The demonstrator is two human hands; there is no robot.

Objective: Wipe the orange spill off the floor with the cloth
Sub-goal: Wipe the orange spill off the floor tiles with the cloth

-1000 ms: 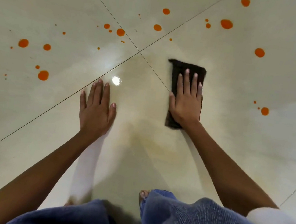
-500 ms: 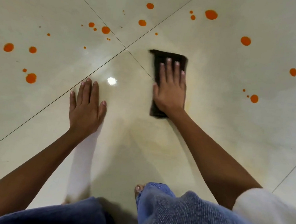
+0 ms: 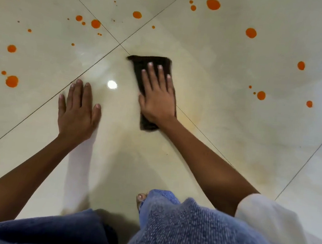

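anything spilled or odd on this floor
Yes: orange drops lie scattered over the pale floor tiles left of, beyond and right of the dark cloth under the right hand. A faint yellowish smear marks the tile beside it.

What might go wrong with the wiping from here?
The cloth under the right hand may only smear: a faint orange film shows on the floor beside it. Orange drops lie scattered to both sides, so some may be missed. The left hand, flat on the glossy floor, might slip.
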